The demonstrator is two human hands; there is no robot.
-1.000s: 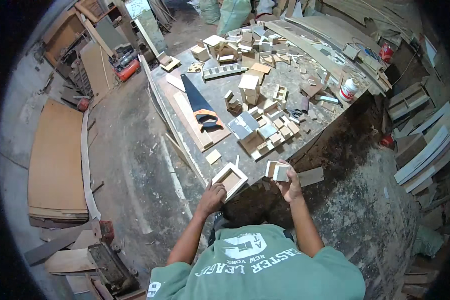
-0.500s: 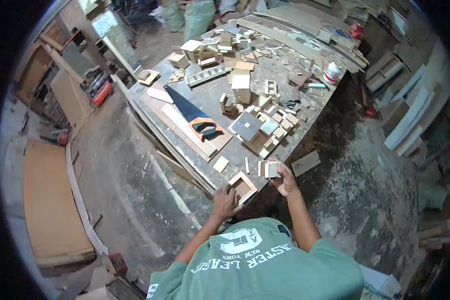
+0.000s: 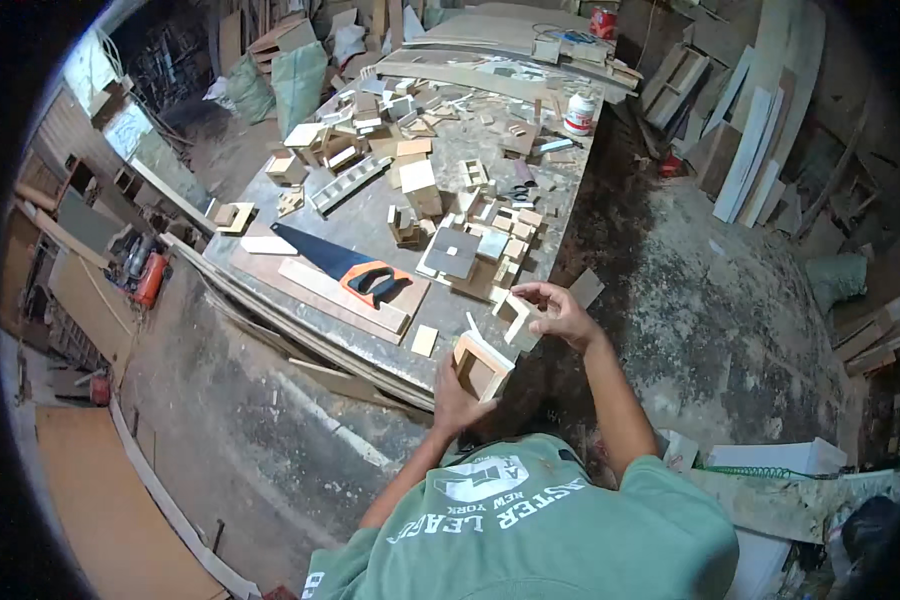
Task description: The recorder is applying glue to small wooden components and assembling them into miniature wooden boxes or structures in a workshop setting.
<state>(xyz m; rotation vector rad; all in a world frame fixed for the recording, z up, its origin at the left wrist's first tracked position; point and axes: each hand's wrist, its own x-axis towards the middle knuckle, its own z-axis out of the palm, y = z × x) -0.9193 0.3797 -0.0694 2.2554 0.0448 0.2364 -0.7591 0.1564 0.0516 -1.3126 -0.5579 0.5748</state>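
Two small pale wood pieces, one per hand, held near each other at the table's (image 3: 420, 345) near corner.
Shallow box (image 3: 481, 376): rectangular, light raw-wood rim walls, browner base panel inside, nothing in it, open face up and slightly tilted; left hand (image 3: 457, 400) grips its left side, fingers along the far wall, thumb at the near end. Smaller angular block (image 3: 518, 328): pale, step-shaped with a notch, tilted, pinched by right hand (image 3: 562, 318) between thumb and fingers, just beyond the box; contact between them unclear.
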